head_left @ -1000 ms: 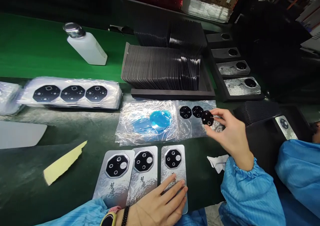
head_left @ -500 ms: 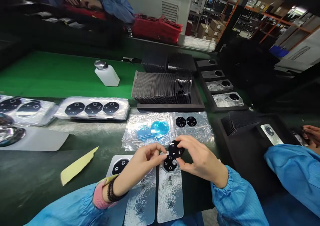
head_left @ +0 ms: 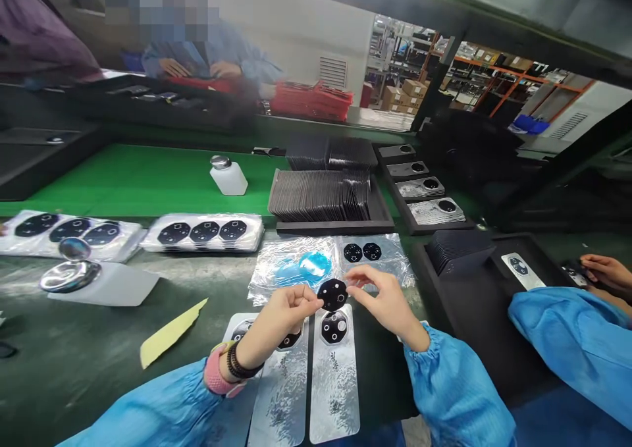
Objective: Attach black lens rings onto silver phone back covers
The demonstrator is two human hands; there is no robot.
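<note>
Black disc (head_left: 332, 295), left fingers (head_left: 309, 307) clamped on left edge, right fingers (head_left: 362, 296) parted beside right edge

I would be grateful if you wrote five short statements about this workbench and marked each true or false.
1. The left hand pinches a black octagonal plate with small openings. True.
2. The torn yellow paper strip lies to the right of the left hand. False: it lies to the left.
3. Two black octagonal pieces lie on clear plastic film. True.
4. The white bottle with a silver cap lies flat on its side. False: it stands upright.
5. That bottle is on a bright green surface. True.
</note>
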